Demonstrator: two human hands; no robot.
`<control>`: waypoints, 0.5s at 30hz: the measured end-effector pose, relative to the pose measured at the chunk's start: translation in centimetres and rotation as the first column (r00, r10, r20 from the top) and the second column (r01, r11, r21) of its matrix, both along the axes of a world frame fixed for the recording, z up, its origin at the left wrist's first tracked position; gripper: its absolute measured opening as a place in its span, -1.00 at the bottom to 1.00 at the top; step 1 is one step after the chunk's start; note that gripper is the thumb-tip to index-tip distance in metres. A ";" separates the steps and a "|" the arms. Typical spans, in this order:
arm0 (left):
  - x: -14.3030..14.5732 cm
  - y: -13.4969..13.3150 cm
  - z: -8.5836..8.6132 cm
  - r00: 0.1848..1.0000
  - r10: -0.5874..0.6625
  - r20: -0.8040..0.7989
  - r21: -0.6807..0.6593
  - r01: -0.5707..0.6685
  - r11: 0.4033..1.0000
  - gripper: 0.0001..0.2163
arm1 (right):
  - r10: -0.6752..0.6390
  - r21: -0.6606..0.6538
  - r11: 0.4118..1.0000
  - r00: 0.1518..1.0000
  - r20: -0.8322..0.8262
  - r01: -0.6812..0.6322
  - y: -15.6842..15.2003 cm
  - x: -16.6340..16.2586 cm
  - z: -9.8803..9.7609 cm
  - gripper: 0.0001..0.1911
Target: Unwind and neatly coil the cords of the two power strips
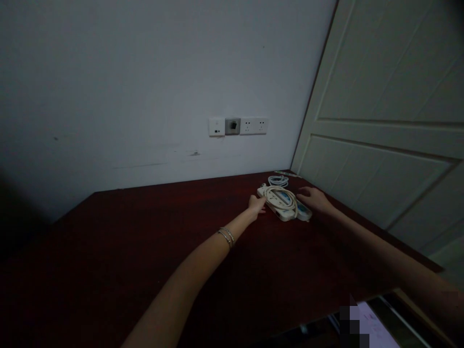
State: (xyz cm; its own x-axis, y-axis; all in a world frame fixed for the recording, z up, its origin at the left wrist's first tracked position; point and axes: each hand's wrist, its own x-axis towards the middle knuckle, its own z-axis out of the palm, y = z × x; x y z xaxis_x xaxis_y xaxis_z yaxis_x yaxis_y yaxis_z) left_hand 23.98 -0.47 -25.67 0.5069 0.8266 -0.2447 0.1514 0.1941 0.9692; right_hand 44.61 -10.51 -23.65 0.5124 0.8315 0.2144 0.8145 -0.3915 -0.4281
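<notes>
A white power strip (280, 211) lies toward the back right of a dark red-brown tabletop, with its pale cord (267, 193) coiled on top. Close against its right side is a second long white piece with blue on it (303, 211), partly covered by the coil; its kind is unclear. My left hand (256, 205), bracelets on the wrist, grips the power strip's left edge. On the other side, my right hand (314, 199) is at the blue-and-white piece's upper right, fingers bent and somewhat apart. Whether those fingertips touch it is hard to see. Behind them rests a small coiled white cable (278, 181).
The tabletop (163, 208) meets a pale wall (145, 87) carrying sockets (253, 126) and a grey wall plate (232, 126). A white panelled door or cabinet front (380, 145) borders the right side. An open drawer-like space (398, 304) shows at the lower right.
</notes>
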 end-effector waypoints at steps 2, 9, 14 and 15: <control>0.8 -0.1 0.0 1.000 -0.020 -0.009 0.010 0.021 1.000 -0.59 | 0.028 -0.062 0.998 1.000 0.005 -0.027 1.1 -0.3 0.0 -0.62; 3.0 -0.2 -0.3 0.997 -0.021 -0.074 0.054 0.025 0.998 -0.67 | 0.016 -0.209 0.978 1.000 -0.010 -0.018 3.1 -1.1 0.4 -0.59; 4.3 0.4 -0.5 0.992 0.008 -0.124 0.075 0.001 0.997 -0.63 | 0.019 -0.276 0.960 0.997 -0.078 -0.039 3.1 -1.0 0.9 -0.73; 4.5 0.5 -0.5 0.992 0.014 -0.127 0.074 -0.005 0.997 -0.63 | 0.013 -0.280 0.959 0.996 -0.086 -0.037 3.2 -0.9 0.9 -0.76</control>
State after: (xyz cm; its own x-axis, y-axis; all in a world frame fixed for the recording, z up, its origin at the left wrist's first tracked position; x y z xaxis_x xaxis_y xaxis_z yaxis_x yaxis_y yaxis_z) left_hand 28.49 0.05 -26.16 0.4677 0.8492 -0.2453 0.2727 0.1254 0.9539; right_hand 43.70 -7.31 -22.74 0.4966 0.8650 -0.0719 0.7922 -0.4855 -0.3697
